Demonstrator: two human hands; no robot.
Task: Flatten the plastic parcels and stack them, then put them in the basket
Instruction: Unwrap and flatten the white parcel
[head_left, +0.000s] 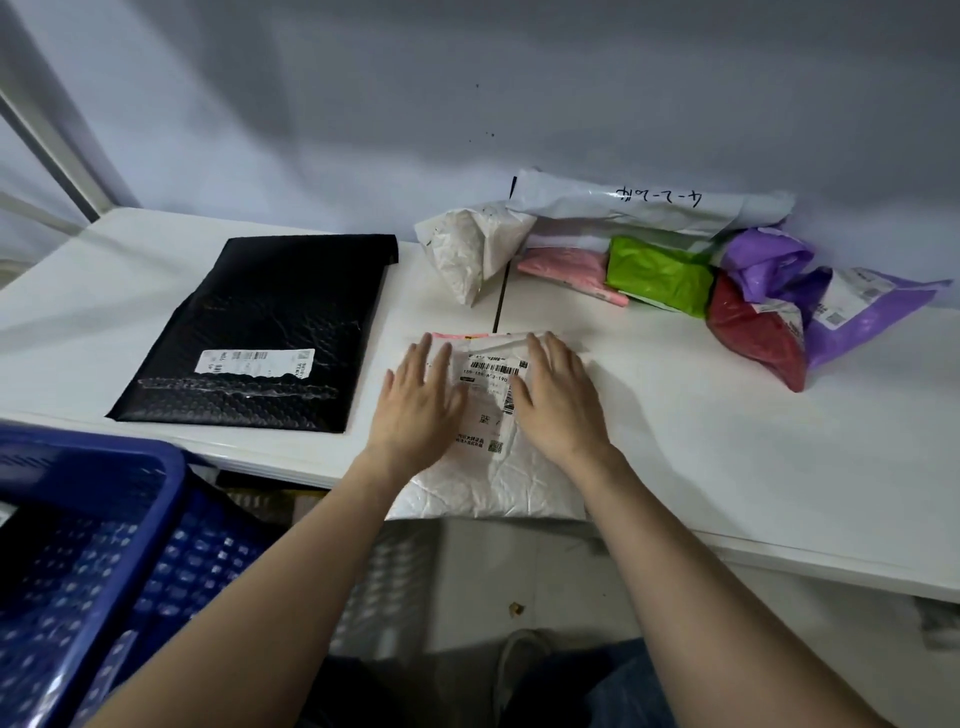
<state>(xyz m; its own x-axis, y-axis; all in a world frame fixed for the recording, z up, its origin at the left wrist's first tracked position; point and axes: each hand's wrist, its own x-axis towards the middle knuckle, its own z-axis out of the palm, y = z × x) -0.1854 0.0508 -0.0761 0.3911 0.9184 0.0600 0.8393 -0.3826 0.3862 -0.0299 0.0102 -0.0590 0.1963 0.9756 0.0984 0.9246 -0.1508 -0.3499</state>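
While both hands (421, 400) (558, 402) press flat, the white parcel's (488, 483) label is half hidden.

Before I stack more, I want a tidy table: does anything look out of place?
Yes. The white parcel under both hands overhangs the table's near edge. The black parcel lies flat, but the coloured parcels at the back right are crumpled in a loose heap.
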